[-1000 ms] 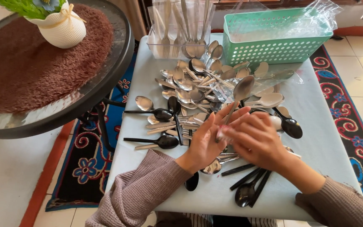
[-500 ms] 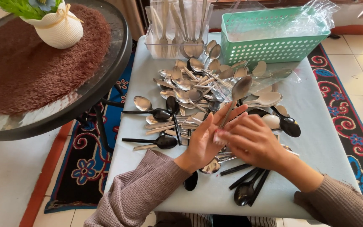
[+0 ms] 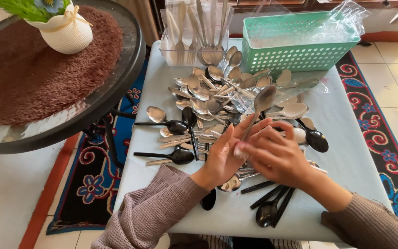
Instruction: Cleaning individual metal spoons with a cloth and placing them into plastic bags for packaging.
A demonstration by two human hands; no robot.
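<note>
Head view: two hands work a spoon over a table strewn with cutlery.
Far left stands a round glass table (image 3: 116, 99) with a white vase (image 3: 67, 32); black spoons (image 3: 171, 157) lie near the blue table's (image 3: 351, 152) left edge. Left hand (image 3: 224, 154), fingers spread wide, backs a steel spoon (image 3: 259, 108) that rises tilted above the table's middle. Right hand (image 3: 275, 154) pinches the handle's lower end. Behind, a clear cutlery holder (image 3: 194, 34) and green basket (image 3: 295, 44) sit at the far edge.
</note>
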